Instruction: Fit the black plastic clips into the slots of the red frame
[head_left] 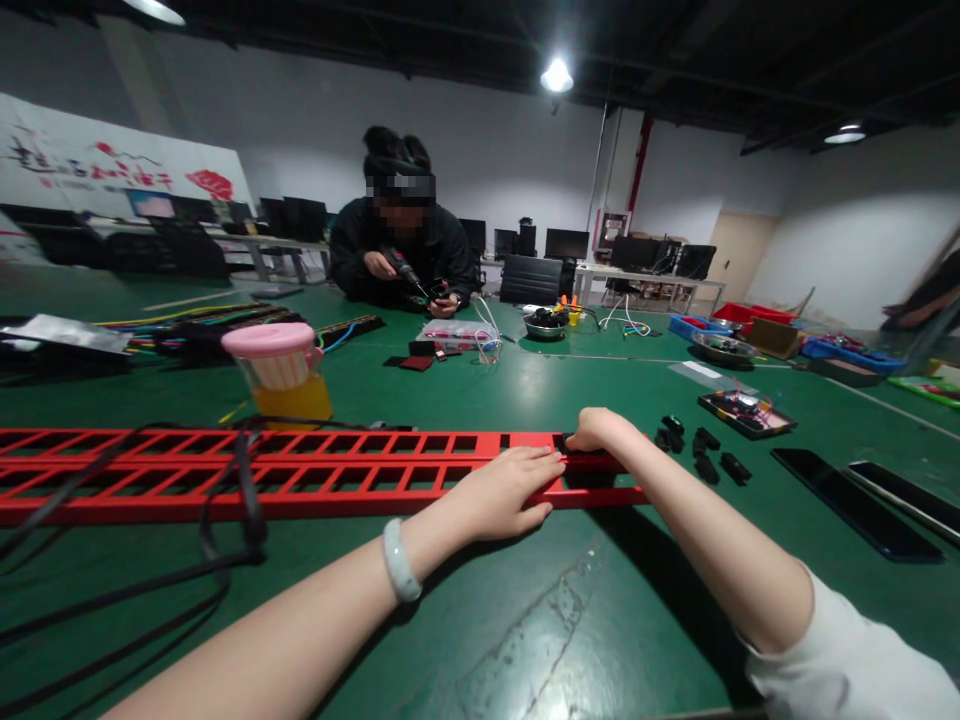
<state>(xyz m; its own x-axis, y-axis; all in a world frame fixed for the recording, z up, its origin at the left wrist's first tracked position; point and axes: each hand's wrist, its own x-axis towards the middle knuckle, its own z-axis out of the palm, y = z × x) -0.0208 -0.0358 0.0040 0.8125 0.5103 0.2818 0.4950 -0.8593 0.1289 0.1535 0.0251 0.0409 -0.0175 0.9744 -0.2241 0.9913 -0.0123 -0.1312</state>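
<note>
A long red slotted rail [300, 470] lies across the green table in front of me. My left hand [502, 492] rests flat on its right part, fingers stretched out over the red bars. My right hand [600, 432] is curled at the rail's right end, fingertips pressed down on a small black piece set in the rail there. Several more small black pieces [697, 448] lie loose on the table just right of the rail's end.
Black cables [232, 500] loop over the rail's left part. A pink-lidded yellow cup [285, 380] stands behind it. Dark flat strips [855, 500] and a small tray [746, 412] lie right. Across the table a person in black works with a tool.
</note>
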